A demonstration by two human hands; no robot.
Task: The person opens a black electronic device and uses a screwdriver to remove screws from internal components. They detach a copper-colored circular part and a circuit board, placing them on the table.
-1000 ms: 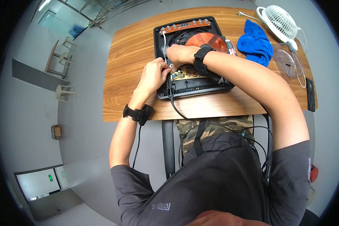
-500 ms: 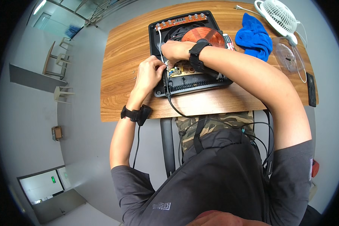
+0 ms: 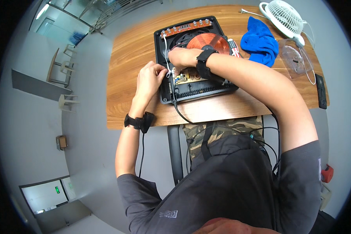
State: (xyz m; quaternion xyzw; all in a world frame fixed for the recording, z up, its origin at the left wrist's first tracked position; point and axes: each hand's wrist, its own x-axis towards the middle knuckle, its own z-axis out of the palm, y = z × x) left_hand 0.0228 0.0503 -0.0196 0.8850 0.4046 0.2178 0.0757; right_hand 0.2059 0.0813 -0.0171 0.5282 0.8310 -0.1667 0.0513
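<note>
Filling the upper middle of the view, a brown wood-grain table with rounded corners [image 3: 123, 80] carries everything at hand. Near its middle, in front of the person, lies a shallow, roughly square black plastic housing [image 3: 197, 86], its inside exposed. Toward the far right corner of the table is a round white caged fan [image 3: 284, 17], with a crumpled bright blue cloth [image 3: 260, 43] to its left. A flat, round copper-coloured coil [image 3: 208, 42] sits in the housing, partly covered by the right forearm. A clear plastic container [image 3: 292, 62] lies right of the cloth.

The right hand [image 3: 182, 58] is curled over the left part of the housing; its fingertips are hidden, so I cannot tell what it grips. The left hand [image 3: 149, 80] is at the housing's left edge, thumb and forefinger pinched narrow on a thin white cable [image 3: 165, 48]. That cable rises to an orange-red strip-shaped board [image 3: 186, 27] along the housing's far side. Near the fingertips is the left end of a tan circuit board with small parts [image 3: 191, 75].
</note>
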